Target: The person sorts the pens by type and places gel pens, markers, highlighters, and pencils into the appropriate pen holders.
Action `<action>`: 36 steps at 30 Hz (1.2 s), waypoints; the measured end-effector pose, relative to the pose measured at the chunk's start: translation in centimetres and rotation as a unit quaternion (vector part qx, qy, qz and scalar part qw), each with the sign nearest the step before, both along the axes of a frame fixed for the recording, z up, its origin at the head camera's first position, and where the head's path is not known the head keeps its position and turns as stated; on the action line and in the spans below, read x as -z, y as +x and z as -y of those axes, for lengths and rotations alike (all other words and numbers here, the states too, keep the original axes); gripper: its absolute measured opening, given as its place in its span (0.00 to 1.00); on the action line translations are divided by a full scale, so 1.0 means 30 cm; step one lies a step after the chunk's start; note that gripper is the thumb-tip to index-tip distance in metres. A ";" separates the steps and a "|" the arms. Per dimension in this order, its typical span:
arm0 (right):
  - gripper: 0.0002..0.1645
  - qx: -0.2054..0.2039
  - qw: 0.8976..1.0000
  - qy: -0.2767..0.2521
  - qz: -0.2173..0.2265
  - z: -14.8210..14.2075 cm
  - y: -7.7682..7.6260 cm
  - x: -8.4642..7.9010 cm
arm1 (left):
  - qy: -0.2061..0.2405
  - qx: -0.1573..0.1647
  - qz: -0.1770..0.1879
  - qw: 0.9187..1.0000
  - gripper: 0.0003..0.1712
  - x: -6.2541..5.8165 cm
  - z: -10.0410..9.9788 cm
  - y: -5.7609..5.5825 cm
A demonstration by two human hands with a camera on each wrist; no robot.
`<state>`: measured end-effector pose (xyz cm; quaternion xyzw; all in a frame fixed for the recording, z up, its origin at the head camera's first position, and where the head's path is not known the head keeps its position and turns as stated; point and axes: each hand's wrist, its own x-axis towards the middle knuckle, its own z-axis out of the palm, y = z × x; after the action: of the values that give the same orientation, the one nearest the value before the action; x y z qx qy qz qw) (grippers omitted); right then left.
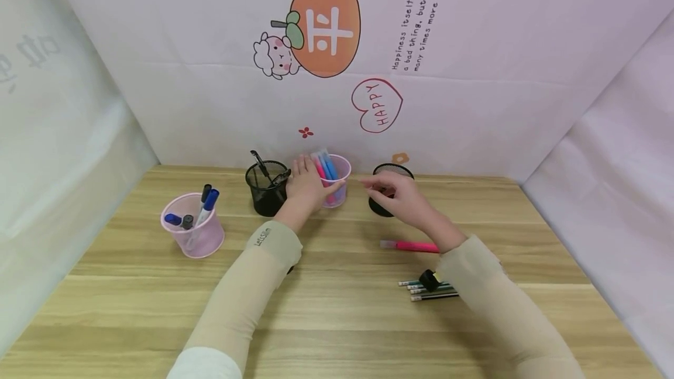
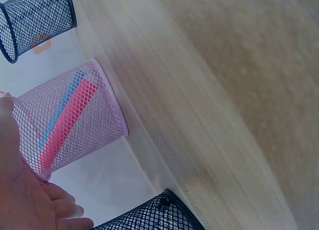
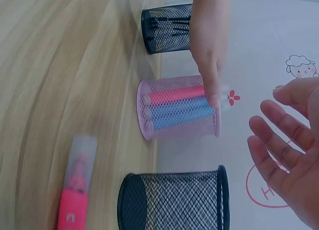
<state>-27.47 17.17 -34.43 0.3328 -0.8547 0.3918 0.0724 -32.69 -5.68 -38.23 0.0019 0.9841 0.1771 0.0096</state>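
Observation:
My left hand (image 1: 305,189) rests at the rim of a pink mesh pen cup (image 1: 337,195), its thumb across the front and its fingers stretched along the left side. Inside that cup stand pink and blue highlighters (image 3: 182,113), seen through the mesh in both wrist views. Between the pink cup and a black mesh cup (image 3: 174,200), my right hand (image 1: 402,195) hovers with loosely bent fingers and holds nothing. On the table below it lies a pink highlighter (image 1: 413,246) with a clear cap, partly covered by the right forearm.
Left of the left hand is another black mesh cup (image 1: 267,197) with black pens. Farther left stands a pink cup (image 1: 202,243) with blue and black markers. Several pencils (image 1: 434,296) lie near the right sleeve. A white printed backdrop (image 1: 210,116) rises behind the table.

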 end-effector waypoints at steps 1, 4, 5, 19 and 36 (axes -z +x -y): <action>0.16 -0.002 1.000 0.001 0.004 -0.007 0.004 0.000 | 0.000 0.000 0.000 1.000 0.69 0.001 0.000 0.000; 0.17 -0.005 1.000 0.007 0.021 -0.031 0.016 -0.001 | 0.001 -0.001 0.001 1.000 0.69 0.002 -0.001 0.001; 0.17 -0.005 1.000 0.012 0.026 -0.039 0.019 -0.002 | 0.001 -0.002 0.001 1.000 0.69 0.002 -0.001 0.001; 0.19 -0.049 0.995 0.087 0.025 -0.131 0.031 0.016 | -0.002 0.000 0.000 1.000 0.68 -0.002 0.001 0.006; 0.24 -0.057 0.979 0.181 0.078 -0.200 0.032 0.070 | 0.006 0.000 0.000 1.000 0.68 0.002 0.002 0.001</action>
<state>-26.50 23.16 -36.52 0.3573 -0.8941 0.2584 -0.0786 -32.66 -5.73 -38.30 0.0014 0.9830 0.1833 0.0097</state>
